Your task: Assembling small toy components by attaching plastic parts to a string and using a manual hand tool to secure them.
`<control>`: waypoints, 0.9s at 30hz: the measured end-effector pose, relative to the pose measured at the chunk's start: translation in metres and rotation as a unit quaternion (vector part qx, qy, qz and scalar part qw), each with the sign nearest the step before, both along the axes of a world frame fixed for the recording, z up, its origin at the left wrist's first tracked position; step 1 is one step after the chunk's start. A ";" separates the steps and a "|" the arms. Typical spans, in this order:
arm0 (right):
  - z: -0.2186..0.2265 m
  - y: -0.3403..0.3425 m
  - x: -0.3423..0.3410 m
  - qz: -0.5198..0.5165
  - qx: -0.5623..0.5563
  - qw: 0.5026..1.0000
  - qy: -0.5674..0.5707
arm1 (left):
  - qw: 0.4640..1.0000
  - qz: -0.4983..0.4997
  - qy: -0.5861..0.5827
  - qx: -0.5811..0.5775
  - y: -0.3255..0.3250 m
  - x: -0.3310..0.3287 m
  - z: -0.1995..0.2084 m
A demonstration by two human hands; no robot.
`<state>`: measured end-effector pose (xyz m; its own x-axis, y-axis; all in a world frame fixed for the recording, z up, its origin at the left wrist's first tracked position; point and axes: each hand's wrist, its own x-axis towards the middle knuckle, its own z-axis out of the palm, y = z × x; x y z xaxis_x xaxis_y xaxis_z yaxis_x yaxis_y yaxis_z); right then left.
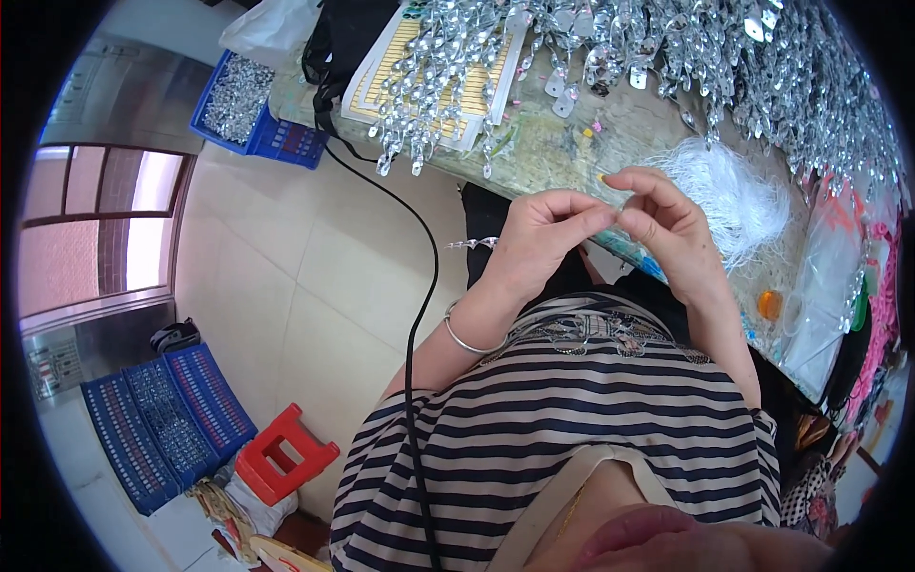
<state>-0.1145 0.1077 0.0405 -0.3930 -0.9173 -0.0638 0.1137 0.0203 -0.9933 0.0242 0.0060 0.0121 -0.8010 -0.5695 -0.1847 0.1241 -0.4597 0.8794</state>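
My left hand point(551, 236) is closed, thumb and forefinger pinched together in front of my chest by the table's edge. From its outer side sticks a short strand of clear, shiny beads point(472, 244); the rest of that strand is hidden by the hand. Close beside it, my right hand point(675, 234) pinches with thumb and forefinger, the fingertips of both hands almost meeting. Whatever lies between the right fingertips is too small to make out. Just past the right hand, a loose heap of white thread point(729, 200) lies on the worn table point(553, 143).
Silvery bead strands point(438, 76) hang over a yellow-striped sheet point(376, 81), with a large pile of strands point(762, 76) at the far right. A black cable point(434, 272) crosses on the left. Blue crates point(172, 419), a red stool point(286, 456) and a bead-filled blue bin point(238, 100) stand on the floor.
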 end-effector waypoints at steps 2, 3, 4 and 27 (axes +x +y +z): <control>0.000 0.000 0.002 -0.005 0.012 1.000 0.014 | 1.000 -0.002 0.009 0.006 0.000 0.000 -0.002; -0.005 0.002 -0.001 0.001 0.004 0.998 0.069 | 1.000 -0.007 0.017 0.013 -0.001 0.000 -0.002; -0.007 0.003 -0.003 0.006 -0.005 0.992 0.125 | 1.000 -0.005 0.019 0.011 -0.002 0.001 0.001; 0.006 0.010 0.000 0.069 0.095 0.973 0.201 | 0.996 -0.055 -0.040 -0.055 -0.011 0.015 -0.007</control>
<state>-0.1141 0.1179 0.0463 -0.2945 -0.9500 -0.1038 -0.2993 0.1948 -0.9341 0.0394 -0.0049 0.0056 -0.8444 -0.5003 -0.1916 0.0062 -0.3667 0.9303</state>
